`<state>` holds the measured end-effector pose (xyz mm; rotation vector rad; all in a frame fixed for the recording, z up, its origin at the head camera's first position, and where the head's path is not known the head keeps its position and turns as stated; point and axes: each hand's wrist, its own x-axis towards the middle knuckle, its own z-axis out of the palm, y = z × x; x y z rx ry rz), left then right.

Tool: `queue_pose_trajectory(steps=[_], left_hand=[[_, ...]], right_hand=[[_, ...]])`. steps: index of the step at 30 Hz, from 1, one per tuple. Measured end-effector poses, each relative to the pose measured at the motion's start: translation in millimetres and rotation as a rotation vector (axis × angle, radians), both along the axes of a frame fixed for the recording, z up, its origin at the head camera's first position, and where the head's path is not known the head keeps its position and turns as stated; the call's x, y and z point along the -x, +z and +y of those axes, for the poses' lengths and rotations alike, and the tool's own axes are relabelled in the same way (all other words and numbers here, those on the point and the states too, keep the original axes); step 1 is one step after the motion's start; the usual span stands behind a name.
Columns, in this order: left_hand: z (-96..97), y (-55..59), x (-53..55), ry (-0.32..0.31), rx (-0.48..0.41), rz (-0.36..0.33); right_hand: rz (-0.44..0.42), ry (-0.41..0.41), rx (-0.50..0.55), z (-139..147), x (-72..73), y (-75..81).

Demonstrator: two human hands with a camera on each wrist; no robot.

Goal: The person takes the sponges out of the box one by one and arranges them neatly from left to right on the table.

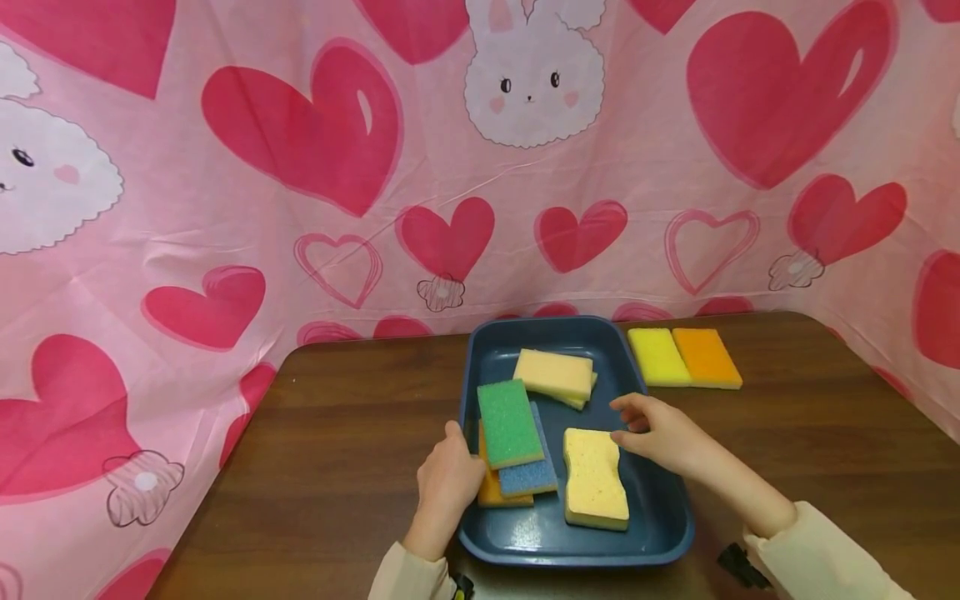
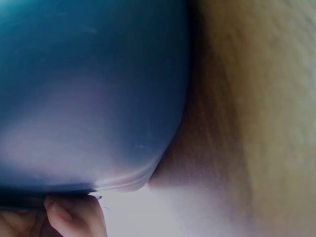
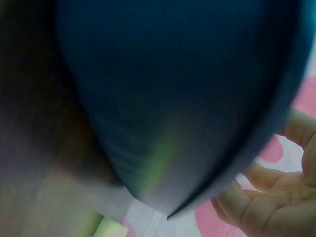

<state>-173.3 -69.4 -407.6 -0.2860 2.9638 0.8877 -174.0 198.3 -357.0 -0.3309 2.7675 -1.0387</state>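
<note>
A dark blue tray (image 1: pixel 577 557) on the table holds several sponges. My left hand (image 1: pixel 448 475) grips its left rim, fingers curled over the edge; the left wrist view shows fingertips (image 2: pixel 74 215) at the rim. My right hand (image 1: pixel 660 433) hovers over the right rim with loosely bent fingers and nothing in them. Closest to it lies a pale yellow waisted sponge (image 1: pixel 595 483). At the tray's left, a green sponge (image 1: pixel 512 423) overlaps a blue sponge (image 1: pixel 531 477) and an orange sponge (image 1: pixel 491 492). Further back, a cream sponge (image 1: pixel 553 372) covers most of a yellowish one.
Behind the tray's right side, a bright yellow sponge (image 1: pixel 660 357) and an orange sponge (image 1: pixel 707 357) lie side by side on the brown wooden table (image 1: pixel 337 433). A pink cloth (image 1: pixel 375 275) with hearts and rabbits hangs behind the table.
</note>
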Motion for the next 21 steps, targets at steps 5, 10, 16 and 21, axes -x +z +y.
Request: queue_pose_trajectory(steps=[5,10,16,21], left_hand=[[-0.1,0.1,-0.2,-0.003,0.000,-0.002],[0.0,-0.1,0.0,-0.007,-0.006,-0.004],[0.1,-0.3,0.1,-0.011,-0.008,0.002],[-0.5,-0.7,0.2,-0.009,-0.007,0.005]], right_hand=[[-0.032,0.021,-0.010,-9.3,-3.6,-9.0],[-0.081,0.012,-0.015,-15.2,-6.6,-16.9],[-0.106,-0.020,-0.052,-21.4,-9.4,-23.4],[-0.101,-0.045,-0.133,-28.2,-11.0,-26.1]])
